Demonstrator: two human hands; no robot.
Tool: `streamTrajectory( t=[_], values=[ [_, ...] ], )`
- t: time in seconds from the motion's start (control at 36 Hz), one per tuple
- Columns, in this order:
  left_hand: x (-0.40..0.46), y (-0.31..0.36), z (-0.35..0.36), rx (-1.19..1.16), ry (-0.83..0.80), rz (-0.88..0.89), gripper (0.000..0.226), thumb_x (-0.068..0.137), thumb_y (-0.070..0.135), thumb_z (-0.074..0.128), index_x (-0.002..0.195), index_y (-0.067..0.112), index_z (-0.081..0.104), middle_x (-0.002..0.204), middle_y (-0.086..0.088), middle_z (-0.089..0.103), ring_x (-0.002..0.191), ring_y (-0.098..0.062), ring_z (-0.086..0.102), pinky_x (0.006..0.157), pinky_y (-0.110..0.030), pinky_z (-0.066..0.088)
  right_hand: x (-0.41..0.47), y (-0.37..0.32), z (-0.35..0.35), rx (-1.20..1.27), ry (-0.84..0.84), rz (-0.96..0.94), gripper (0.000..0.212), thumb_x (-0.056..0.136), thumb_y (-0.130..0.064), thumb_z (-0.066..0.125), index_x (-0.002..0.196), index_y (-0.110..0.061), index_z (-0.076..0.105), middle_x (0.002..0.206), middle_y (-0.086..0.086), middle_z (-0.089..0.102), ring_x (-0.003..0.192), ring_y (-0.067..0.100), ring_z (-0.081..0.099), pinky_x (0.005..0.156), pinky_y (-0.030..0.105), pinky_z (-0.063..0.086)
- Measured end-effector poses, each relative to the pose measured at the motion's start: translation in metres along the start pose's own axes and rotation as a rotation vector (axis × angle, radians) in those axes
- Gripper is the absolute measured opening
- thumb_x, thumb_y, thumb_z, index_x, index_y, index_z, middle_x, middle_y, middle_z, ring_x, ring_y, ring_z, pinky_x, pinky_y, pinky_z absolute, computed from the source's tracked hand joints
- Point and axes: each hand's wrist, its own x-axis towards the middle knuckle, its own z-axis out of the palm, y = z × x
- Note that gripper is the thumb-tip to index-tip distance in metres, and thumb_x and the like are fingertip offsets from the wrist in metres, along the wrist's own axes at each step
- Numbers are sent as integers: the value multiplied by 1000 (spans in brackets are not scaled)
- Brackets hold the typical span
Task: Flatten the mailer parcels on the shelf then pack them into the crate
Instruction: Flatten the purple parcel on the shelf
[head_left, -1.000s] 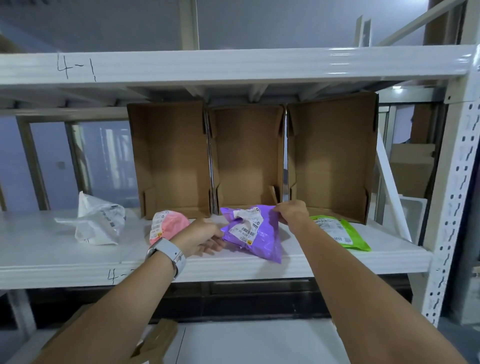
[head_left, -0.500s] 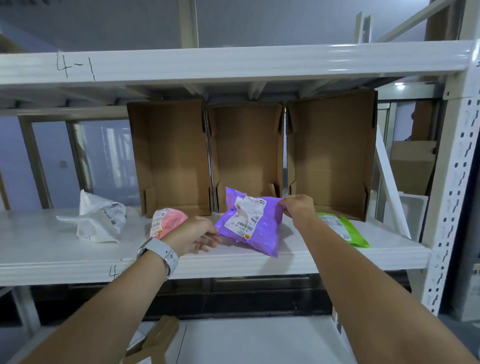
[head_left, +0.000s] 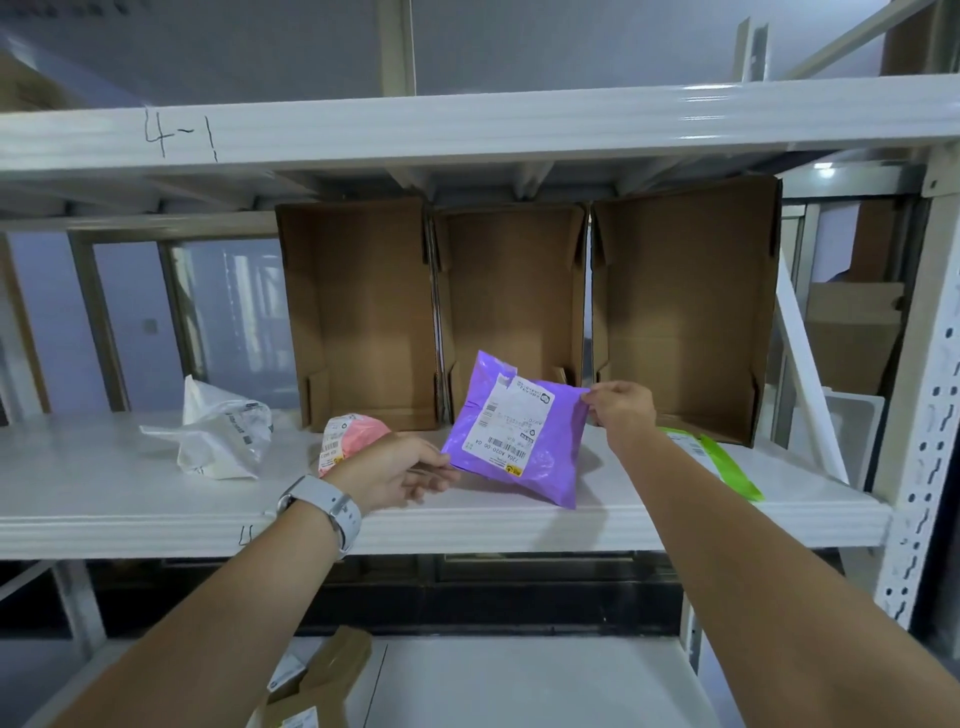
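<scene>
— Purple plastic mailer parcel (head_left: 519, 441), white shipping label facing the camera, stands tilted above the white metal shelf (head_left: 156, 499), its lower corner apparently resting on the board; the right hand (head_left: 621, 410) pinches its upper right corner, the left hand (head_left: 400, 470) nips the lower left corner between thumb and fingers.

— How will it handle?

— Judging by the creased, glossy film, it is light, soft and a little slippery; the slight bulge suggests padded or cloth contents, nothing stiff; corners and the sealed edge give the surest hold, then flat palms to press it down.

— And the others?

— Pink rounded mailer (head_left: 353, 439) just behind the left hand; crumpled white poly bag (head_left: 223, 436) further left; flat green mailer (head_left: 727, 462) beyond the right forearm; three brown cardboard crates (head_left: 685, 312) stand open along the back, their contents, if any, hard to make out.
</scene>
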Motion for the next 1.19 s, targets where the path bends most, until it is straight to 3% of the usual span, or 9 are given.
streamTrajectory(
  t=[0.19, 0.31, 0.39, 0.44, 0.56, 0.72, 0.81, 0.92, 1.19],
  values=[
    [-10, 1, 5, 369, -192, -161, 17, 95, 14, 51, 89, 3, 62, 79, -9, 68, 49, -10, 58, 48, -19, 36, 4, 8, 5, -320, -135, -152, 9, 80, -17, 64, 79, -14, 73, 88, 9, 72, 89, 29, 68, 88, 43, 57],
    [-11, 10, 10, 773, 77, -21, 20, 89, 21, 55, 74, 9, 57, 62, -5, 58, 45, -14, 48, 42, -18, 33, -6, 11, 8, -629, -215, -297, 31, 90, -30, 56, 108, -7, 69, 111, 12, 67, 107, 34, 61, 92, 35, 50],
    [0, 19, 15, 946, 388, 278, 22, 92, 25, 48, 85, 7, 59, 86, -14, 66, 82, -30, 62, 64, -28, 42, -15, 9, 8, -760, -182, -449, 32, 93, -31, 47, 103, -7, 66, 107, 18, 68, 104, 37, 62, 84, 36, 51],
    [8, 28, 27, 892, 455, 438, 24, 93, 24, 44, 91, 5, 59, 98, -14, 67, 95, -33, 61, 77, -34, 47, -21, 7, 10, -775, -186, -522, 36, 98, -32, 42, 107, -5, 64, 110, 21, 67, 105, 39, 61, 85, 39, 51],
    [30, 37, 57, 982, 319, 555, 25, 95, 24, 34, 92, 8, 53, 102, -12, 64, 97, -30, 60, 82, -37, 47, -43, 12, 20, -817, -177, -584, 46, 103, -38, 30, 115, -4, 60, 120, 23, 61, 114, 39, 57, 90, 41, 45],
    [49, 13, 79, 1159, 119, 519, 39, 98, 22, 30, 127, 6, 52, 133, -17, 55, 120, -30, 53, 102, -37, 40, -71, 38, 39, -965, -298, -545, 61, 102, -46, 14, 138, -12, 50, 146, 14, 45, 136, 28, 40, 109, 43, 33],
    [55, -2, 76, 1152, 118, 527, 34, 100, 25, 30, 122, 14, 54, 129, -11, 58, 112, -22, 55, 102, -35, 43, -67, 48, 39, -1036, -314, -600, 65, 101, -49, 11, 137, -12, 51, 149, 11, 44, 139, 25, 35, 111, 42, 32],
    [62, -12, 75, 1215, 139, 520, 38, 100, 20, 35, 133, 5, 47, 133, -14, 52, 121, -24, 50, 107, -32, 38, -60, 52, 47, -1068, -322, -685, 62, 101, -49, 12, 139, -17, 51, 151, 8, 42, 144, 22, 30, 114, 40, 29],
    [74, -21, 77, 1207, 147, 463, 41, 100, 13, 31, 138, 2, 39, 139, -19, 48, 125, -28, 48, 105, -33, 38, -49, 51, 53, -1101, -438, -605, 66, 99, -57, 7, 143, -26, 46, 158, 0, 31, 146, 18, 25, 111, 41, 29]
  ],
)
